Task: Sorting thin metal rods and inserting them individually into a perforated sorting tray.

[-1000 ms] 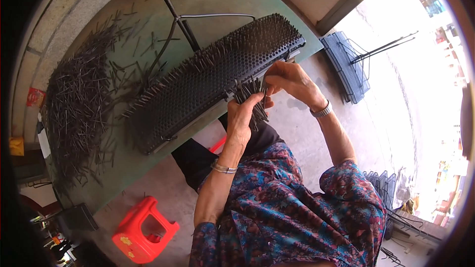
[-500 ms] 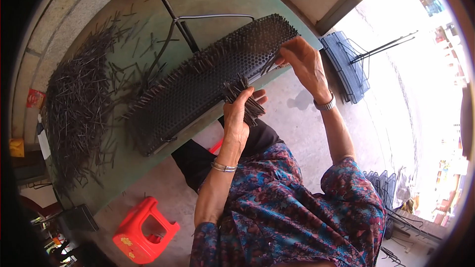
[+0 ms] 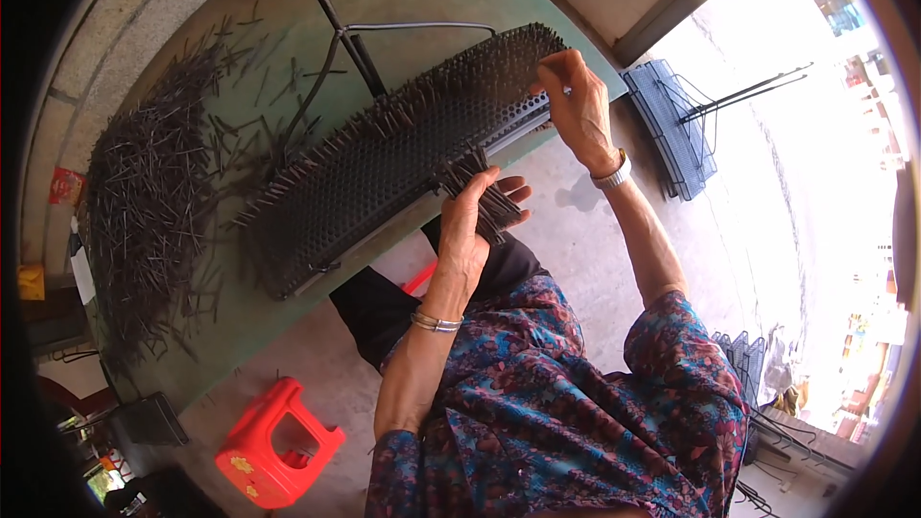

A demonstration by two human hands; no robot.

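Observation:
A bundle of thin dark sticks (image 3: 497,211) lies in my left hand (image 3: 464,230), with the thumb pressed over it and the other fingertips showing beyond. This hand is at the near edge of a long black panel full of round holes (image 3: 355,182). Many short dark sticks (image 3: 422,101) stand up from the panel's far side and right part. At the panel's right end, my right hand (image 3: 578,110) is closed in a pinch above the holes. Whatever is between its fingertips is too small to make out.
A large heap of loose dark sticks (image 3: 153,192) covers the left of the green table (image 3: 225,350). Metal rods (image 3: 331,14) rise behind the panel. A red plastic stool (image 3: 278,446) stands on the floor, and a similar dark rack (image 3: 672,129) is at the right.
My right hand has moved slightly left and up, its fingers drawn into a tighter pinch over the panel's right end. My left hand with the bundle has shifted slightly right.

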